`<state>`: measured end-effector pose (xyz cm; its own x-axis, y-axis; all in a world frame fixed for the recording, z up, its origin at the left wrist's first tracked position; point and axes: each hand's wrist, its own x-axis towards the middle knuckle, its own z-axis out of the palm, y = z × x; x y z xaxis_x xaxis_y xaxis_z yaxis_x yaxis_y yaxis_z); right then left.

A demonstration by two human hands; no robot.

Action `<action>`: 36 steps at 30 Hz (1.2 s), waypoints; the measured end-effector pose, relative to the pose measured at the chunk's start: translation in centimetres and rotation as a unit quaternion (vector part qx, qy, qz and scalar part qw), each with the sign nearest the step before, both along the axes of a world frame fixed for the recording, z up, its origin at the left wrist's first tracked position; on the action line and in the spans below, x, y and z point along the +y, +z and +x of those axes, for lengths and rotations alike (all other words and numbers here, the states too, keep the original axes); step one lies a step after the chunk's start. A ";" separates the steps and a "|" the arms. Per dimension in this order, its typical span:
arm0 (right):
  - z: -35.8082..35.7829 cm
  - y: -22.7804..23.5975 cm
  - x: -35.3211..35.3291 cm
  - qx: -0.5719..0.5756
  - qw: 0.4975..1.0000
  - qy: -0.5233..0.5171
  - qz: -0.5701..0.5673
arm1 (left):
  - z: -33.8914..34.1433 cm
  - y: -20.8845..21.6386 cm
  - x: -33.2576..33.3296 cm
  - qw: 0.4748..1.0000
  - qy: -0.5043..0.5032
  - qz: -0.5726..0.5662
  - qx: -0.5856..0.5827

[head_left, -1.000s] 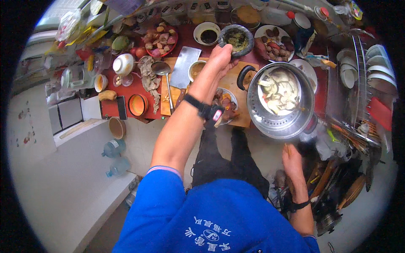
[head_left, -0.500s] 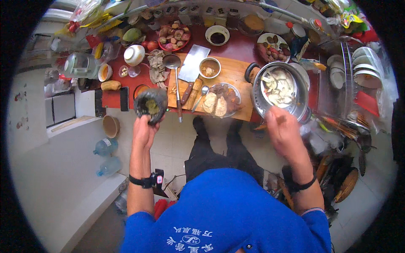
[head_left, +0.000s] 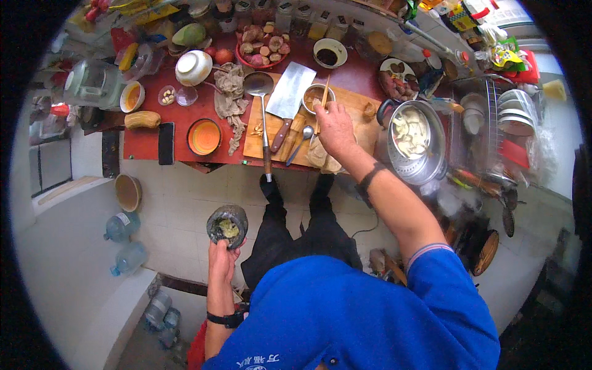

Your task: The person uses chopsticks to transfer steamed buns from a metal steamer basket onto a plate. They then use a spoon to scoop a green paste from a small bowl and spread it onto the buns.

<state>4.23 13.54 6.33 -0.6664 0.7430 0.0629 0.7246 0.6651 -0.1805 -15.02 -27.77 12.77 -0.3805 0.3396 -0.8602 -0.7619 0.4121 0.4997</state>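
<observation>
Head view, quick q: what's your L hand (head_left: pixel 223 253) got?

Stone mortar (head_left: pixel 227 223), w/ greenish mash (head_left: pixel 229 229) in it. My grip's wrapped on the near side, opening facing up. It's over the floor (head_left: pixel 179 197), in front of the table (head_left: pixel 139 147), well apart from its edge.

OK, & R hand (head_left: pixel 336 129)?

Thumb & fingers pinched narrow on chopsticks (head_left: pixel 325 91), just by the small bowl (head_left: pixel 313 92) of brown sauce. Sticks cross its R side; can't tell if they touch the rim.

What's around that bowl?

It's on the cutting board (head_left: pixel 364 126). Cleaver (head_left: pixel 292 92) just L of it, then the ladle (head_left: pixel 265 126), lying partly past the table edge. Spoon (head_left: pixel 300 145) is nearer me, approx. below the bowl.

And R side?

Metal pot (head_left: pixel 436 154), w/ a white bowl of pale slices (head_left: pixel 409 131) inside.
</observation>
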 end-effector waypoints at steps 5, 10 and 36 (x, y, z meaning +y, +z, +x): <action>-1.1 -4.7 0.0 -0.151 0.988 -0.032 -0.010 | -2.1 -0.8 -1.8 0.999 0.004 -0.034 0.001; -1.4 -5.8 0.2 -0.153 0.987 -0.041 0.014 | -4.5 -1.0 -2.5 0.999 -0.018 -0.041 0.014; -3.7 -15.7 -16.4 0.256 0.459 -0.542 -0.656 | -8.3 -3.1 -6.1 0.996 -0.066 -0.059 -0.009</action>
